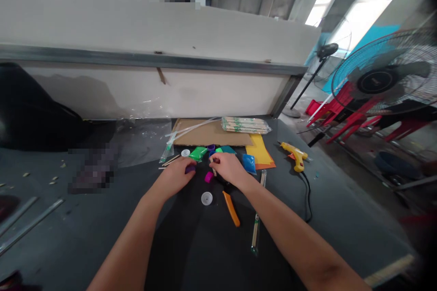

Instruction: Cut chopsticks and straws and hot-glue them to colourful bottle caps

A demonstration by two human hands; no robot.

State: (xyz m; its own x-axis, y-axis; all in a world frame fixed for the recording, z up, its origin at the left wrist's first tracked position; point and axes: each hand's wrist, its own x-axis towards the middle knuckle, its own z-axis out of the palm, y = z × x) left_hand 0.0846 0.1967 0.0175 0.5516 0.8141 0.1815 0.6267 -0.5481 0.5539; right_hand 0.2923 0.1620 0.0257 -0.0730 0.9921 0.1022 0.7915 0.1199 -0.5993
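My left hand (175, 175) is closed around a small purple piece (190, 169), most of it hidden by the fingers. A short light wooden stick (214, 166) is pinched between the fingertips of my right hand (228, 168). Between the hands lies a small magenta piece (209, 176), with a white plastic disc (206, 198) nearer to me. Below my right hand rests a cutting tool or pliers (232, 209) with an orange handle; its head is partly hidden. A green packet (198, 153) and a blue packet (249, 163) lie just beyond the hands.
Behind the hands are cardboard (198, 132), wrapped sticks (246, 125) and yellow paper (256, 146). A yellow glue gun (296, 154) with a black cord lies right. A narrow stick pack (256, 232) lies beside my right forearm. A white panel (170, 93) closes the table's far side.
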